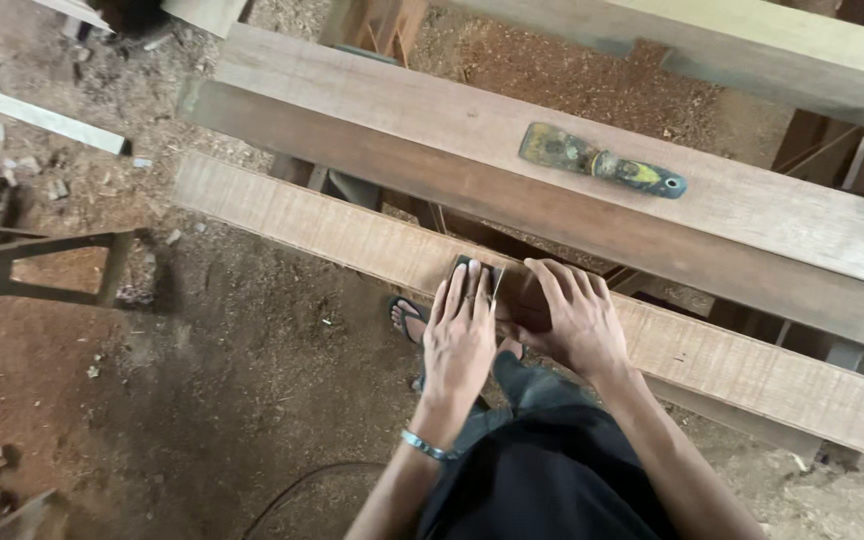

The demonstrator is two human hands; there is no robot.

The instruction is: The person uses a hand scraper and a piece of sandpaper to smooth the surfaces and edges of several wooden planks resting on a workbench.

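At the far left a dark wooden frame point(27, 265) stands on the dusty dirt floor point(232, 400), with a pale strip of wood point(37, 117) lying beyond it. A long narrow plank point(322, 225) runs from the middle left down to the lower right. The left hand point(460, 335), a metal bracelet point(427, 446) on its wrist, lies flat with fingers straight, pressing a small dark sanding block point(480, 270) onto the plank. Just beside it the right hand point(580, 322) rests spread on the same plank, fingers open and almost touching the left hand's. Below the plank a sandalled foot point(408, 317) shows. Behind, on a wider board point(432, 125), lies a worn putty knife point(600, 160) with a yellow and blue handle, well apart from both hands.
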